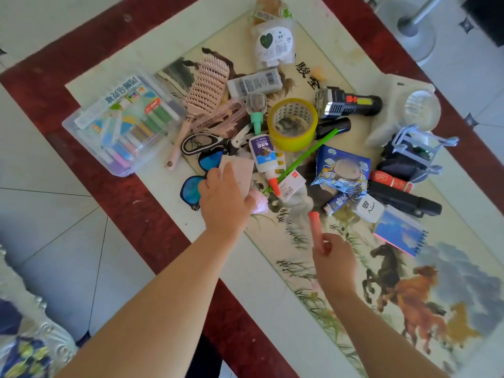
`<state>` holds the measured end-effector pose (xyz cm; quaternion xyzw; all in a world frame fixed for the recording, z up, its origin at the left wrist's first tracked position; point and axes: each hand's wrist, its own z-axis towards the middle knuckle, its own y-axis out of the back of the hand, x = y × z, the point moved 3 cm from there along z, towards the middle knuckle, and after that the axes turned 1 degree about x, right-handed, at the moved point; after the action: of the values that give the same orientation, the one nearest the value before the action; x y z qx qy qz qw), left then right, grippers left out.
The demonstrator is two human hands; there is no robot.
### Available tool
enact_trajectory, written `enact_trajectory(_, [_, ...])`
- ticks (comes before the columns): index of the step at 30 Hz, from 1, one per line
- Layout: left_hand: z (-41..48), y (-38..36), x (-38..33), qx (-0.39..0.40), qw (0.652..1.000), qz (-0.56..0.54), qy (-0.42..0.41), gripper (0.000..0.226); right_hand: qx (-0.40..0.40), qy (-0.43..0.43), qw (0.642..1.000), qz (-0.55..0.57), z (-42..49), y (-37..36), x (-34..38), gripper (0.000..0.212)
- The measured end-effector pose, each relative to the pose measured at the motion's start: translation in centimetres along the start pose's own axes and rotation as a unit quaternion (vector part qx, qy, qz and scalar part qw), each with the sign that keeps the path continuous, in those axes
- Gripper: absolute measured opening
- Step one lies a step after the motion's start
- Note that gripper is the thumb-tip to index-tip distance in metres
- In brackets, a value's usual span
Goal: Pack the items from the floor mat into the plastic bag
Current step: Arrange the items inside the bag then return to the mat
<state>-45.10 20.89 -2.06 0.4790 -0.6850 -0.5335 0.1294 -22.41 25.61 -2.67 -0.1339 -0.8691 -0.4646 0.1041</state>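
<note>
Pink stick [314, 227] pinched in R hand [335, 259], L hand [225, 199] gripping pale pad [241, 169].

The left hand [223, 199] grips a pale pink packet [241, 169] just beside the blue sunglasses [191, 188] on the floor mat [259, 257]. The right hand [334, 257] pinches a pink stick [315, 227] by its lower end. A yellow tape roll [293, 141] lies just beside a glue bottle [264, 155].
</note>
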Motion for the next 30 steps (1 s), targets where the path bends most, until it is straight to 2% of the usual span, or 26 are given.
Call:
enact_trajectory(3, [-3.6, 0.6, 0.7, -0.007, 0.999, -0.030, -0.026, 0.066, 0.016, 0.035, 0.999, 0.013, -2.5, 1.0, -0.2, 0.021])
enact_trajectory(9, [-14.4, 2.0, 2.1, -0.028, 0.996, -0.079, -0.015, 0.053, 0.032, 0.122, 0.992, 0.005, -9.1, 2.7, -1.3, 0.019])
enact_trajectory(13, [-24.3, 2.5, 3.6, -0.058, 0.992, -0.106, 0.043, 0.047, 0.074, 0.190, 0.979, 0.021, -14.9, 3.8, -3.6, 0.018])
enact_trajectory(16, [-33.0, 2.4, 5.5, -0.085, 0.981, -0.135, 0.115, 0.049, 0.116, 0.273, 0.955, 0.015, -19.6, 3.6, -5.8, 0.014])
enact_trajectory(18, [-39.1, 2.5, 7.0, -0.110, 0.967, -0.156, 0.166, 0.048, 0.141, 0.333, 0.932, 0.002, -23.1, 2.8, -6.9, 0.018])
enact_trajectory(21, [-47.6, 2.4, 10.2, -0.142, 0.940, -0.191, 0.246, 0.047, 0.174, 0.411, 0.894, -0.036, -29.0, 1.3, -7.6, 0.036])
enact_trajectory(24, [-55.6, 2.4, 13.8, -0.193, 0.902, -0.216, 0.321, 0.073, 0.231, 0.482, 0.842, -0.072, -36.0, -0.4, -7.5, 0.046])
enact_trajectory(28, [-65.9, 1.7, 18.2, -0.245, 0.829, -0.247, 0.438, 0.089, 0.297, 0.561, 0.759, -0.140, -44.7, -4.3, -8.4, 0.039])
enact_trajectory(30, [-70.9, 0.8, 20.0, -0.270, 0.790, -0.257, 0.487, 0.091, 0.325, 0.603, 0.705, -0.183, -48.9, -6.5, -9.4, 0.017])
